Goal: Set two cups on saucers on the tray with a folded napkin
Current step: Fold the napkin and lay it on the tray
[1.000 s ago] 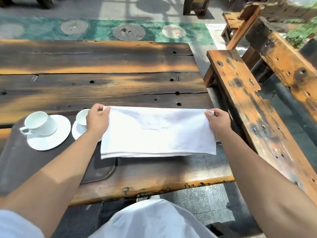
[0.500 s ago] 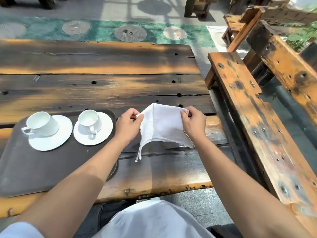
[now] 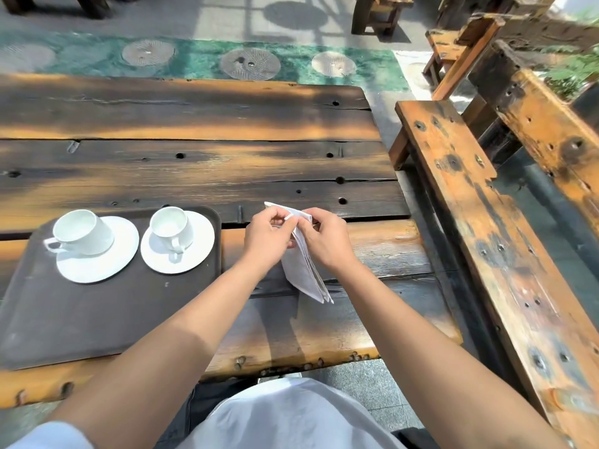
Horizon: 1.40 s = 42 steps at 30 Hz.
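Head view: nearest me, my left hand (image 3: 267, 233) and right hand (image 3: 325, 239) are close together, both pinching the top of the napkin (image 3: 304, 270), which hangs folded into a narrow strip above the table (image 3: 194, 163), just right of the tray (image 3: 81, 319). Farther left, both cups (image 3: 82, 231) (image 3: 170, 226) already sit on their saucers (image 3: 97, 264) (image 3: 191, 254) on the tray. I judge what remains is finishing the fold and laying the napkin on the tray.

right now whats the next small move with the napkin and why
Probably carry the napkin left and lay it on the bare part of the tray. Both hands pinch it folded above the table, and both cups already sit on saucers.
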### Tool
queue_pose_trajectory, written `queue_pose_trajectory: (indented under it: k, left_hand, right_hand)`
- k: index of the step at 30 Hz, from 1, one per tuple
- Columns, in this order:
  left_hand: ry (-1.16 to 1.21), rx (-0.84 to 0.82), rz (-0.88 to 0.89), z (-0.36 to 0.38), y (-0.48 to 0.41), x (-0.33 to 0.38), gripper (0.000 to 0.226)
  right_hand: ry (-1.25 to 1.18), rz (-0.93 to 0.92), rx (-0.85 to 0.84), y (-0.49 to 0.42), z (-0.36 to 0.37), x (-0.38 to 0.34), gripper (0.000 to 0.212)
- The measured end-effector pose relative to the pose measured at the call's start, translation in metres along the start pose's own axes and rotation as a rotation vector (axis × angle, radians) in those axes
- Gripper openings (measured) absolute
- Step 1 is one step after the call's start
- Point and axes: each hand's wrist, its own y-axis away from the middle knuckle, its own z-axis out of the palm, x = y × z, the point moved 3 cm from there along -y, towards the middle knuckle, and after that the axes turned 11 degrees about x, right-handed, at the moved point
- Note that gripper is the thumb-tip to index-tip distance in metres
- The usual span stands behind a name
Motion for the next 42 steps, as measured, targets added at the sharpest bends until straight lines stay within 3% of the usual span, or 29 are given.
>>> queue_pose_trajectory:
  k: [4, 8, 12, 15, 18, 21, 24, 29, 31, 33, 35, 39, 42]
  left_hand:
    - [-0.026, -0.013, -0.003, -0.003, 0.001, 0.001, 0.008]
    - [-0.123, -0.091, 0.033, -0.003, 0.002, 0.003, 0.032]
    - [-0.430, -0.172, 0.395, -0.011, 0.004, 0.008, 0.050]
    - [-0.410, -0.049, 0.489, -0.024, -0.002, 0.011, 0.044]
    - [-0.376, 0.069, 0.390, -0.039, -0.021, 0.002, 0.049]
    - [-0.488, -0.002, 0.243, -0.053, -0.040, -0.017, 0.082]
    - [-0.376, -0.015, 0.097, -0.063, -0.049, -0.027, 0.098]
    - [0.125, -0.390, -0.356, -0.051, -0.036, -0.037, 0.103]
    - [0.223, -0.531, -0.450, -0.041, -0.024, -0.040, 0.082]
    - [0.307, -0.530, -0.494, -0.036, -0.018, -0.042, 0.055]
    - [0.343, -0.437, -0.527, -0.036, -0.018, -0.044, 0.047]
    - [0.374, -0.267, -0.494, -0.041, -0.022, -0.043, 0.059]
    - [0.355, -0.223, -0.383, -0.046, -0.023, -0.042, 0.090]
  right_hand:
    - [-0.014, 0.021, -0.087, 0.002, 0.004, -0.002, 0.021]
    - [-0.004, 0.014, -0.118, 0.003, 0.009, 0.001, 0.019]
    - [0.032, -0.044, -0.076, -0.001, 0.007, 0.006, 0.015]
    - [0.006, -0.040, -0.145, -0.007, 0.002, 0.006, 0.010]
    - [-0.150, 0.066, -0.222, -0.016, -0.012, 0.004, 0.009]
    - [-0.450, 0.234, -0.319, -0.025, -0.031, 0.000, 0.011]
    - [-0.667, 0.347, -0.390, -0.033, -0.045, 0.000, 0.010]
    - [-0.958, 0.520, -0.415, -0.041, -0.052, 0.011, 0.017]
    - [-0.984, 0.616, -0.361, -0.045, -0.050, 0.019, 0.027]
    - [-0.933, 0.792, -0.284, -0.044, -0.048, 0.034, 0.036]
    - [-0.870, 0.924, -0.266, -0.037, -0.045, 0.050, 0.046]
    - [-0.866, 0.919, -0.177, -0.021, -0.041, 0.080, 0.081]
    - [-0.790, 0.836, -0.273, -0.010, -0.033, 0.083, 0.069]
